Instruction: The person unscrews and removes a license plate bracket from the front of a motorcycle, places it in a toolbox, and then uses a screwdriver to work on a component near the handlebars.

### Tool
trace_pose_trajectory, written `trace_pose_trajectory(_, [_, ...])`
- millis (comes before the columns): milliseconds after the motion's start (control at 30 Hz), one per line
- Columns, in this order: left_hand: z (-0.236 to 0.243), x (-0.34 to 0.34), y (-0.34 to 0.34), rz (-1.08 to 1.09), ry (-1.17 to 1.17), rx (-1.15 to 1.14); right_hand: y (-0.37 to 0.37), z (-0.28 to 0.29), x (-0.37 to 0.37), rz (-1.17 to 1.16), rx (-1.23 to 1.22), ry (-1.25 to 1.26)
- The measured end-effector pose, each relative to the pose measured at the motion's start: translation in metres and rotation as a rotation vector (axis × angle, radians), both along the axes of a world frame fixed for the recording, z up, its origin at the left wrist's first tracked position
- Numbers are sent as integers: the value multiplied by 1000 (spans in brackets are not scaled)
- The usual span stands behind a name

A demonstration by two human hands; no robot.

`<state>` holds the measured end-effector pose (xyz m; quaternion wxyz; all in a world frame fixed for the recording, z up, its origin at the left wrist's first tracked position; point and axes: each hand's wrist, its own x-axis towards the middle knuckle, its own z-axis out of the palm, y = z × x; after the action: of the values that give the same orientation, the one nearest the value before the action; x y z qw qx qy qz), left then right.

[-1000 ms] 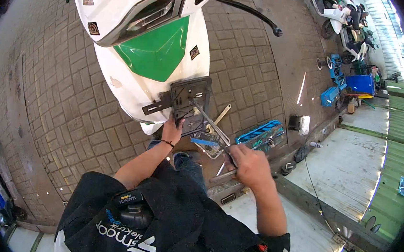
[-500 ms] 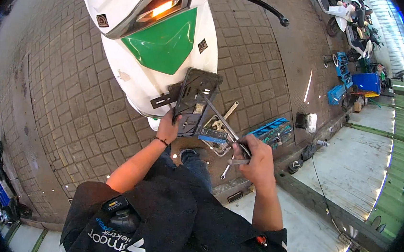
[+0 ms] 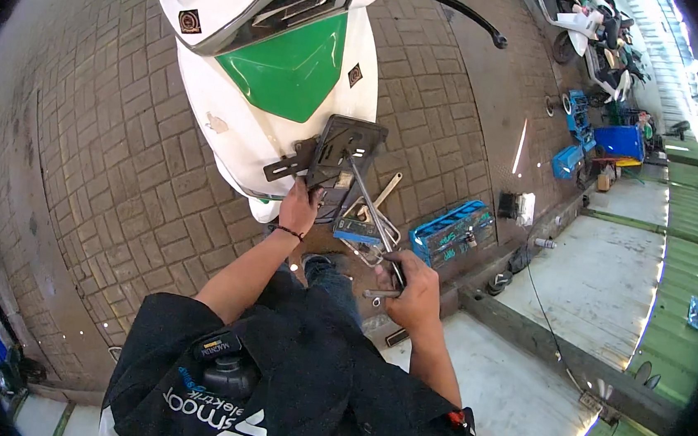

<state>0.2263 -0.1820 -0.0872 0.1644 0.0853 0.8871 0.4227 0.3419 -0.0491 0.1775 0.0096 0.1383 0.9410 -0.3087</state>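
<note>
A black number-plate bracket (image 3: 341, 141) is at the lower front of a white and green scooter (image 3: 283, 71). Closed around the bracket's lower left part is my left hand (image 3: 298, 209), with some fingers hidden behind it. My right hand (image 3: 415, 297) grips a T-handle wrench (image 3: 373, 212) at its crosswise handle. The long metal shaft slants up and left, and its tip meets the bracket's face; what it engages there is too small to tell. Below the bracket lie a spanner (image 3: 389, 190), a wire frame (image 3: 367, 253) and a dark plate with a blue edge (image 3: 356, 234).
A blue toolbox (image 3: 451, 231) sits on the paving right of the wrench. Farther right are a concrete kerb (image 3: 521, 337), a pair of sandals (image 3: 499, 281) and a spray can (image 3: 544, 243). Blue bins (image 3: 620, 142) and parked scooters (image 3: 581, 27) stand at the back right.
My right hand has moved left and slightly down with the wrench, whose tip stays at the bracket. The scooter's orange indicator light has gone dark. My left hand keeps its hold.
</note>
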Motion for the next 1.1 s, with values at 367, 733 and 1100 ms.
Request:
trace_pose_trajectory(367, [-10,4,-17,-48,123,238,14,25,-30,-110,-25,-11])
trace_pose_trajectory(733, [60,-7,-32,-315,13,-152,5,-2,-2,-100,-86,-3])
trace_pose_trajectory(1100, [66,-28,-43,-384,59,-164,-8,-1,1,-108,-155,-35])
